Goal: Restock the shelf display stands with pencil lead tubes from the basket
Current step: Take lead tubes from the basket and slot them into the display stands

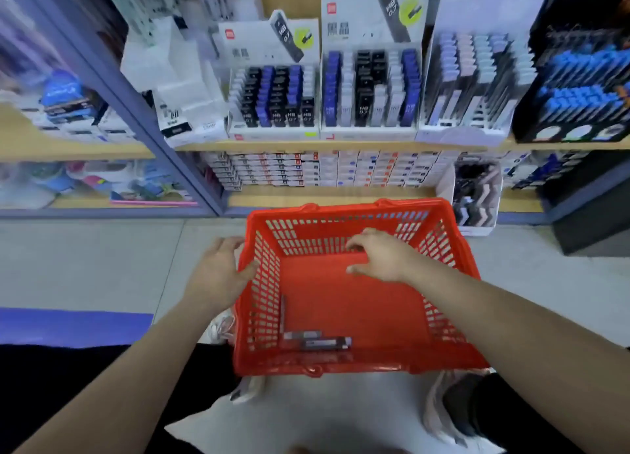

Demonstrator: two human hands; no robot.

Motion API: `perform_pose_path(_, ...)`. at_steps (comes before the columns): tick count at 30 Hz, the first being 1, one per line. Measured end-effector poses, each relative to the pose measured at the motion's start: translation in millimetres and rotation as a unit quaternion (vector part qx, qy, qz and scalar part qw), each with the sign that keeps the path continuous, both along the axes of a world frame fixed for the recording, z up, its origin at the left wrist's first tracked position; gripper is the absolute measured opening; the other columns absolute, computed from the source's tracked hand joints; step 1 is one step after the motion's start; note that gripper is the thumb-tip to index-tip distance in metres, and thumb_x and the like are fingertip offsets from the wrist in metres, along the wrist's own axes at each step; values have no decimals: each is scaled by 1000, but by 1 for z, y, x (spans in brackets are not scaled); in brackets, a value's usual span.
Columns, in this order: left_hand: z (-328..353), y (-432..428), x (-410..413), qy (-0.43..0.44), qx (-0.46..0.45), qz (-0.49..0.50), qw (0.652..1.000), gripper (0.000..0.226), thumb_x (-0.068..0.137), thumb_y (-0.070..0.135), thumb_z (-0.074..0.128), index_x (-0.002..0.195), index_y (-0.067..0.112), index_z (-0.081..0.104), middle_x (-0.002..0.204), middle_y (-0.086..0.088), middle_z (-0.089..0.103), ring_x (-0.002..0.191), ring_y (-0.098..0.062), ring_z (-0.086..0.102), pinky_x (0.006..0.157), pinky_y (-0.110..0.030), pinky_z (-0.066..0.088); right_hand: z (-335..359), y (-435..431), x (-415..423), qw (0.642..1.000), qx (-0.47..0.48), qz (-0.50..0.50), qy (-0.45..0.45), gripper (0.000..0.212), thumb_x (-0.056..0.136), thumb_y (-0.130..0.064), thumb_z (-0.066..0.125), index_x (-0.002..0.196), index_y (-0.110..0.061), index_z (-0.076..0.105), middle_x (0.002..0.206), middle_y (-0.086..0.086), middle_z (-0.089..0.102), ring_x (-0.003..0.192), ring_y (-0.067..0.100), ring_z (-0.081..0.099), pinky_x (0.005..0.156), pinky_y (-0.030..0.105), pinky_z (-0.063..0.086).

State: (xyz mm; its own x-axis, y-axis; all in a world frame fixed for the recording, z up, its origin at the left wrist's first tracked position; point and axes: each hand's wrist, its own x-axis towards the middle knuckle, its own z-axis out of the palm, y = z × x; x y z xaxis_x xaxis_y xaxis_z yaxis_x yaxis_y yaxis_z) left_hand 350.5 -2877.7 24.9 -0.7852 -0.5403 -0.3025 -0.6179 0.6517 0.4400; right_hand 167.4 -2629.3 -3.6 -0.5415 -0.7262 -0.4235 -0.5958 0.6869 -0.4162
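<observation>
Head view: faces a stationery shelf (306, 145) at 12 o'clock, with a red basket (341, 208) set on the pale floor (85, 266) just below it. Clasps the basket's 9 o'clock wall with the left hand (218, 269), thumb hooked inside over the mesh and palm outside, apparently to keep the light basket from sliding while the other arm works inside. Reaches in over the 3 o'clock rim with the right hand (381, 257), fingers loosely bent and spread, holding nothing, above the bare red base near the far wall. Shows the remaining pencil lead tubes (317, 340), two or three dark ones, lying flat in the basket's 7 o'clock corner against the near wall, where loose tubes tend to settle. Puts those tubes at 7 o'clock from the right hand and well apart from it, and at 5 o'clock from the left hand, beyond the mesh. Shows cardboard display stands (272, 102) side by side on the shelf, their rows mostly filled with black, blue and white tubes. Suggests a restock close to finished, with a reach toward the near corner needed next.
</observation>
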Motion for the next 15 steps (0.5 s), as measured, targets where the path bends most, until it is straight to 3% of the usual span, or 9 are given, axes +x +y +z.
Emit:
perform_pose_path(5, -48, 7, 42, -46, 45, 37, 997, 74, 93, 30, 70, 152, 6, 34, 146, -16, 42, 128, -35, 54, 107, -45, 43, -94, -4, 37, 991, 84, 7, -106, 54, 91, -40, 70, 136, -14, 56, 128, 11, 64, 119, 27, 58, 97, 31, 43)
perform_pose_path(10, -85, 21, 42, 6, 107, 72, 992, 79, 93, 32, 61, 156, 18, 15, 149, -15, 41, 138, -33, 43, 112, -54, 38, -162, -22, 57, 976, 115, 62, -176, 60, 92, -33, 70, 144, -13, 48, 144, 11, 53, 130, 25, 51, 104, 27, 38)
perform_pose_path(12, -91, 19, 32, 35, 110, 88, 989, 76, 91, 43, 48, 157, 28, 11, 147, -12, 46, 133, -32, 50, 109, -55, 42, -181, -32, 65, 972, 113, 92, -185, 63, 91, -34, 71, 145, -13, 47, 145, 11, 51, 131, 26, 49, 105, 27, 36)
perform_pose_path(15, -97, 12, 15, 72, 100, 95, 988, 64, 90, 39, 41, 149, 44, 16, 129, -9, 64, 108, -32, 66, 94, -53, 53, -204, -47, 76, 969, 99, 135, -179, 57, 89, -35, 70, 139, -13, 53, 135, 13, 56, 125, 29, 52, 102, 31, 39)
